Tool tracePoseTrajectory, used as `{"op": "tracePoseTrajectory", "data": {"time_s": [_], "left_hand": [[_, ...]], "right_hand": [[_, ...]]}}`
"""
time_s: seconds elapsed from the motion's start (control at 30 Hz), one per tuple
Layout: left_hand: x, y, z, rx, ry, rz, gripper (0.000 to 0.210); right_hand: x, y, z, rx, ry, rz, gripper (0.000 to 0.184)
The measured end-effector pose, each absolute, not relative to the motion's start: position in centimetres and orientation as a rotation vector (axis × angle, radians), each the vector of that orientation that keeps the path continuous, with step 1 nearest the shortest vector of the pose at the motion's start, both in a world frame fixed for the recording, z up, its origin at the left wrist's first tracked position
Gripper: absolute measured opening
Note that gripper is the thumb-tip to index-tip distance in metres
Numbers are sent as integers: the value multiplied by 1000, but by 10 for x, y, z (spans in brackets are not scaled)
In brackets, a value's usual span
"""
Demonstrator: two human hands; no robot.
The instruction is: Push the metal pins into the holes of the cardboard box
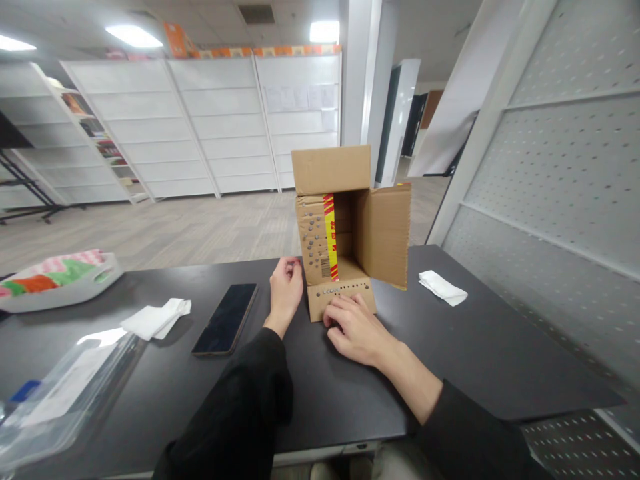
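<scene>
A cardboard box (pixel 353 227) lies on its side on the dark table, its opening towards me and its flaps spread. Several small grey round heads stud the left flap (pixel 316 247), next to a yellow and red tape strip. The lower flap (pixel 318 308) carries a row of holes, some with grey heads in them. Over this flap bends my right hand (pixel 359 330), its fingers curled and touching the cardboard; anything in them is hidden. My left hand (pixel 287 293) is closed beside the box's left edge, fingertips pinched, their contents too small to make out.
Left of my hands lie a phone (pixel 225 320), folded white tissues (pixel 157 319) and a clear plastic case (pixel 70 400). A white basket (pixel 107 277) with coloured cloth stands at the far left. Another tissue (pixel 443 287) is right of the box. A perforated panel (pixel 560 167) borders the right side.
</scene>
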State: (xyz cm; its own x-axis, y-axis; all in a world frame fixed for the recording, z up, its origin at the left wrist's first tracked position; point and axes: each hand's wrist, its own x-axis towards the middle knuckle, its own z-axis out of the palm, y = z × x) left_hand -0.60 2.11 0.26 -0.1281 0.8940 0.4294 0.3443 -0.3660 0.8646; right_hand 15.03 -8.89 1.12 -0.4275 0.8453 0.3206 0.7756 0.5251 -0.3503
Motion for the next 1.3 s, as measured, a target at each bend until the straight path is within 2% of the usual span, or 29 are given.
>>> {"op": "tracePoseTrajectory", "data": {"time_s": [0.9,1.3], "left_hand": [[-5,20,4,1654,1384,1514,18],[-6,21,3,1673,1376,1516,19]], "right_hand": [[148,-93,15,-1265,-2432,160,17],[149,-87,10,-1236,-2233,170,16]]}}
